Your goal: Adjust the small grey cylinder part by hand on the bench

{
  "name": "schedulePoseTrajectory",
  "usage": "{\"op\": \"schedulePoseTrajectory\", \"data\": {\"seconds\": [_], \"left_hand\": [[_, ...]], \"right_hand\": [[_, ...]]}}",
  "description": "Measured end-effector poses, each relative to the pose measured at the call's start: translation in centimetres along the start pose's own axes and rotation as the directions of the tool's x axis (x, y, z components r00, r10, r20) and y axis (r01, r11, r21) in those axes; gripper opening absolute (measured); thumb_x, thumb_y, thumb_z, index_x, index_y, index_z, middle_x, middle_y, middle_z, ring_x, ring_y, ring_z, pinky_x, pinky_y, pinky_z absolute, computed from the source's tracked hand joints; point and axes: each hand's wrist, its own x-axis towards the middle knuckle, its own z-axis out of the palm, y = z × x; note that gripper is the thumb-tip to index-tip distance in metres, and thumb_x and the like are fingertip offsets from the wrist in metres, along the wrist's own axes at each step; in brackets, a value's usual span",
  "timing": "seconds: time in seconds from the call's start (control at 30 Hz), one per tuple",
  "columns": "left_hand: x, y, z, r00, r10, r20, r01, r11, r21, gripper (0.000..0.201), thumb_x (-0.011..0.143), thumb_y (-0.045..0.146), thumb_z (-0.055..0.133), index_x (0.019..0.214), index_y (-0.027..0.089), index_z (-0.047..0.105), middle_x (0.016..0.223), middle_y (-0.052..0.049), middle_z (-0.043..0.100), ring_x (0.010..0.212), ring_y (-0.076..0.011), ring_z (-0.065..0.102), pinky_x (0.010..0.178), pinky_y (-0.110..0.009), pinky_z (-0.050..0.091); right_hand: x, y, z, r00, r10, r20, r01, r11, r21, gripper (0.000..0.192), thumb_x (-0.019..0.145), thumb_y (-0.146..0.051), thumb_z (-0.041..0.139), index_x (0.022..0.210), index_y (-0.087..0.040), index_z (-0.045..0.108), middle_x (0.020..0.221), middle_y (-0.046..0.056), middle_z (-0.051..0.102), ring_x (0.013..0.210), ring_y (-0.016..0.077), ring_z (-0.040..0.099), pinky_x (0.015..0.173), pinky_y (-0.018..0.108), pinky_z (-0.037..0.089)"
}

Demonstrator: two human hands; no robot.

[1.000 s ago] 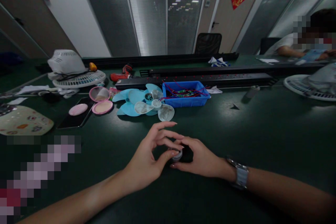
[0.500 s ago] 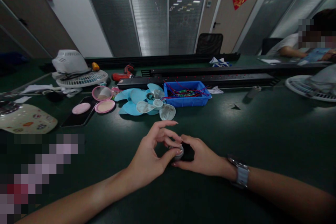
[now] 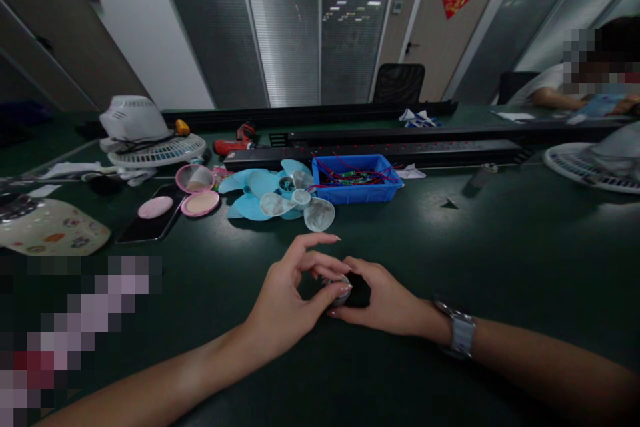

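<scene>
The left hand [image 3: 286, 295] pinches a small round grey part [image 3: 342, 299], its body mostly hidden. The right hand [image 3: 384, 295] curls its fingers around it, apparently for steadiness.

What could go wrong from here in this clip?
The small grey part sits at the fingertips of the left hand, mostly hidden by them, so it might slip onto the table unnoticed.

The right hand curls close around the same spot, so the fingers could get in each other's way.

Red wires stick out past the rim of the blue bin beside the fan blades; moving either could snag them.
</scene>
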Motion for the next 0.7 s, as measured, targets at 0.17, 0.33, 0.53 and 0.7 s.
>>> {"op": "schedulePoseTrajectory", "data": {"seconds": [0.17, 0.33, 0.53, 0.7], "left_hand": [[-0.13, 0.20, -0.12, 0.999, 0.013, 0.034, -0.015, 0.997, 0.071, 0.050, 0.083, 0.014, 0.068, 0.127, 0.025, 0.046, 0.101, -0.003, 0.075, 0.094, -0.0197, 0.072, 0.089, -0.034, 0.056], [0.00, 0.51, -0.22, 0.997, 0.014, 0.081, -0.017, 0.999, 0.033, 0.049, 0.085, 0.010, 0.064, 0.127, 0.028, 0.046, 0.104, 0.000, 0.075, 0.096, -0.0166, 0.072, 0.090, -0.030, 0.056], [0.14, 0.24, 0.23, 0.999, 0.035, -0.005, -0.035, 0.999, -0.041, 0.043, 0.081, 0.002, 0.065, 0.116, 0.024, 0.055, 0.089, 0.002, 0.074, 0.081, -0.0141, 0.073, 0.077, -0.024, 0.060], [0.07, 0.17, 0.52, 0.995, 0.067, -0.068, -0.073, 0.994, -0.082, 0.035, 0.079, 0.001, 0.066, 0.107, 0.021, 0.059, 0.081, 0.003, 0.073, 0.075, -0.0125, 0.072, 0.073, -0.021, 0.060]], "right_hand": [[0.04, -0.13, -0.06, 1.000, -0.016, -0.007, 0.016, 1.000, 0.012, 0.042, 0.075, -0.031, 0.076, 0.113, -0.020, 0.061, 0.109, 0.006, 0.067, 0.100, 0.0222, 0.064, 0.088, 0.038, 0.051], [0.04, -0.12, -0.04, 0.998, -0.056, -0.016, 0.057, 0.998, 0.032, 0.041, 0.076, -0.029, 0.076, 0.113, -0.020, 0.061, 0.111, 0.005, 0.067, 0.103, 0.0213, 0.064, 0.089, 0.036, 0.050], [0.13, -0.26, -0.14, 1.000, 0.007, -0.010, -0.007, 1.000, -0.011, 0.037, 0.073, -0.032, 0.078, 0.102, -0.018, 0.061, 0.096, 0.003, 0.067, 0.085, 0.0191, 0.065, 0.074, 0.032, 0.049], [0.10, -0.26, -0.17, 1.000, -0.014, -0.019, 0.015, 1.000, 0.007, 0.035, 0.073, -0.032, 0.078, 0.099, -0.019, 0.060, 0.094, 0.001, 0.066, 0.083, 0.0172, 0.064, 0.072, 0.029, 0.047]]}}
